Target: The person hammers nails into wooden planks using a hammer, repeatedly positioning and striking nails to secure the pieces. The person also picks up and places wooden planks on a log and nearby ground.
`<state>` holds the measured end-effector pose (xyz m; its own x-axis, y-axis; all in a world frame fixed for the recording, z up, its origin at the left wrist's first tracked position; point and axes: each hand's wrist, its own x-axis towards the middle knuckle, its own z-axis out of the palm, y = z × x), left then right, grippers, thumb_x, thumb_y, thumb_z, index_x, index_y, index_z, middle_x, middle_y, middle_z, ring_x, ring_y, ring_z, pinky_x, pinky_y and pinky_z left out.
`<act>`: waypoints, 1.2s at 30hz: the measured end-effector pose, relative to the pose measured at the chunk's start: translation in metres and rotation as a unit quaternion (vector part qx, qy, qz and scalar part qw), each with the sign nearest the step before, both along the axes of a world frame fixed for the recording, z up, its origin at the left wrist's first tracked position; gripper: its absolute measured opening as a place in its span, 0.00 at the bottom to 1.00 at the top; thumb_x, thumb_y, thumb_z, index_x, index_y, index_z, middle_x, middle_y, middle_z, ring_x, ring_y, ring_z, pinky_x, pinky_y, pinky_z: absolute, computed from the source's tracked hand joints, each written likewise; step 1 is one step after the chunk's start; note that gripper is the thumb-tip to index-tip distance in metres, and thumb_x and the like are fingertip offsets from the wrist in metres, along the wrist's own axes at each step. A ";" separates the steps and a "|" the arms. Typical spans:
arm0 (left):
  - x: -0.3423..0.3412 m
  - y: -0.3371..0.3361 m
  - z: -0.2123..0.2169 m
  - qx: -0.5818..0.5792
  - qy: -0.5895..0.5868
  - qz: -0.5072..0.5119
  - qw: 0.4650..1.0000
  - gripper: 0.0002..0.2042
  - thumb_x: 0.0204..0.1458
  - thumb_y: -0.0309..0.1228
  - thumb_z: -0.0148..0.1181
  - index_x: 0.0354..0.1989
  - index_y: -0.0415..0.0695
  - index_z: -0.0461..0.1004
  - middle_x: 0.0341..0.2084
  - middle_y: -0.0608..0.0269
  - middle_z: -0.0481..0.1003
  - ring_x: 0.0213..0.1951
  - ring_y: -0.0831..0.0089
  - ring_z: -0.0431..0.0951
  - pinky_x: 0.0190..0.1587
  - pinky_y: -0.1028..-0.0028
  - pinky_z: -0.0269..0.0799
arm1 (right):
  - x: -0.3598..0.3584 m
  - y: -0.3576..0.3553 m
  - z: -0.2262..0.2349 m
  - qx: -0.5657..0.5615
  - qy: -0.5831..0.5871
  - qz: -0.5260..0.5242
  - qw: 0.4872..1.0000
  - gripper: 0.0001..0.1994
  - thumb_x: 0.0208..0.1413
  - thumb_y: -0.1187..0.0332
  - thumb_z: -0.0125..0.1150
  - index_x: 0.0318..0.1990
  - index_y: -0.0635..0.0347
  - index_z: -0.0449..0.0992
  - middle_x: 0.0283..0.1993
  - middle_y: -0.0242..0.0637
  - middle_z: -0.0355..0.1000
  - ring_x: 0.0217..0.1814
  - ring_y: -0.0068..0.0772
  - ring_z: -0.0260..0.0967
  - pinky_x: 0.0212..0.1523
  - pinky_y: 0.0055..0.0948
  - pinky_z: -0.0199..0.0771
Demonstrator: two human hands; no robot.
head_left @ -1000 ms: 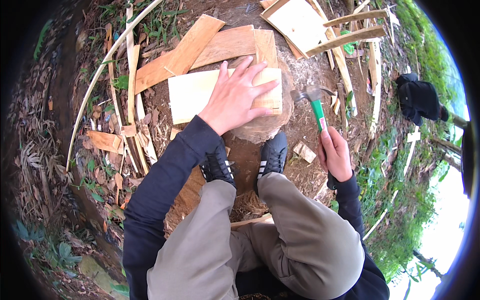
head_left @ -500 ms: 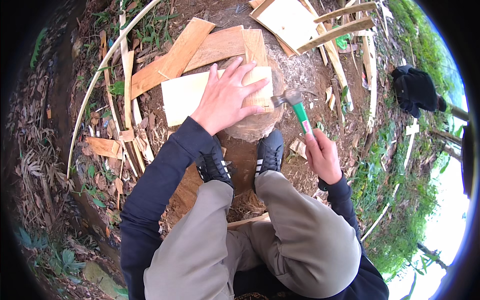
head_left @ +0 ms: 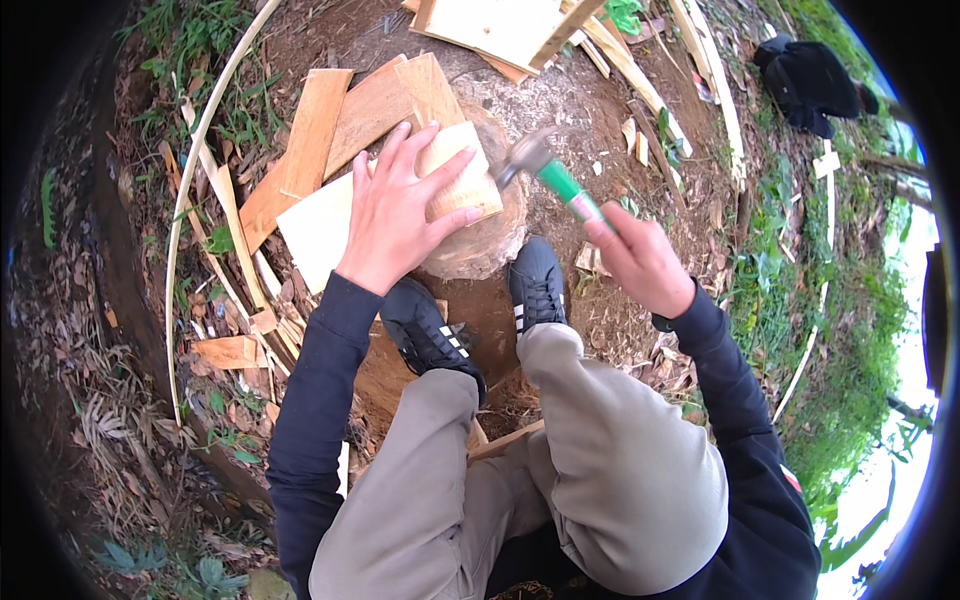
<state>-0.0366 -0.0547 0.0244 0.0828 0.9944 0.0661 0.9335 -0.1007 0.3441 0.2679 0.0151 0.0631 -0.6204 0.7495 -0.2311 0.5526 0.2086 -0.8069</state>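
My left hand point(head_left: 392, 212) lies with fingers spread across a pale flat board point(head_left: 315, 232) and the shorter wood piece point(head_left: 468, 188) at its right end, pressing both onto a tree stump point(head_left: 480, 258). Gripped in my right hand point(head_left: 645, 262) is a claw hammer point(head_left: 568, 188) with a green handle and a metal head. The hammer head hangs by the right edge of the short wood piece; whether it touches is unclear. No nail can be made out. Brown planks point(head_left: 310, 125) rest beyond my left hand, partly overlapping.
My shoes point(head_left: 538, 285) stand on dirt close to the stump. A pale panel point(head_left: 495, 25) and long wood strips point(head_left: 640, 75) lie at the far side. A long curved strip point(head_left: 190, 190) runs down the left. A dark cloth bundle point(head_left: 812, 82) sits at far right.
The whole view has shifted, and the boards appear turned slightly. My right hand has moved right with the hammer, whose handle now slants more. My left hand keeps its hold-down on the wood.
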 end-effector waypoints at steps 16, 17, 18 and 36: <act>0.001 0.002 0.005 0.002 0.025 -0.009 1.000 0.31 0.50 0.51 0.70 0.66 0.66 0.73 0.68 0.57 0.63 0.71 0.49 0.58 0.67 0.45 0.52 | -0.005 0.023 0.019 -0.027 0.000 -0.005 1.000 0.10 0.69 0.64 0.55 0.40 0.63 0.70 0.20 0.48 0.65 0.20 0.55 0.67 0.22 0.45 0.62; 0.001 0.002 0.005 0.006 0.023 -0.011 1.000 0.32 0.50 0.51 0.70 0.66 0.66 0.73 0.68 0.57 0.64 0.71 0.49 0.58 0.68 0.45 0.52 | -0.003 0.024 0.016 -0.012 0.001 0.030 0.999 0.11 0.69 0.64 0.55 0.40 0.63 0.70 0.20 0.48 0.65 0.21 0.55 0.67 0.22 0.45 0.62; 0.001 0.000 0.004 0.003 0.022 -0.012 1.000 0.31 0.50 0.51 0.70 0.66 0.66 0.73 0.68 0.57 0.64 0.71 0.49 0.58 0.68 0.45 0.52 | 0.000 0.023 0.010 0.002 0.001 0.065 0.998 0.11 0.69 0.63 0.55 0.39 0.63 0.70 0.20 0.48 0.65 0.21 0.55 0.68 0.22 0.45 0.62; -0.002 0.001 -0.002 0.017 -0.004 -0.011 1.000 0.29 0.50 0.55 0.69 0.61 0.63 0.77 0.68 0.58 0.63 0.72 0.48 0.57 0.68 0.41 0.51 | -0.015 0.086 0.027 0.063 -0.043 0.156 0.985 0.14 0.71 0.60 0.54 0.43 0.64 0.73 0.19 0.44 0.64 0.19 0.45 0.66 0.25 0.43 0.66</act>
<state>-0.0382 -0.0541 0.0221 0.1033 0.9895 0.1012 0.9285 -0.1324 0.3470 0.2534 0.1010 0.0903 -0.8075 0.5513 -0.2096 0.5103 0.4749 -0.7170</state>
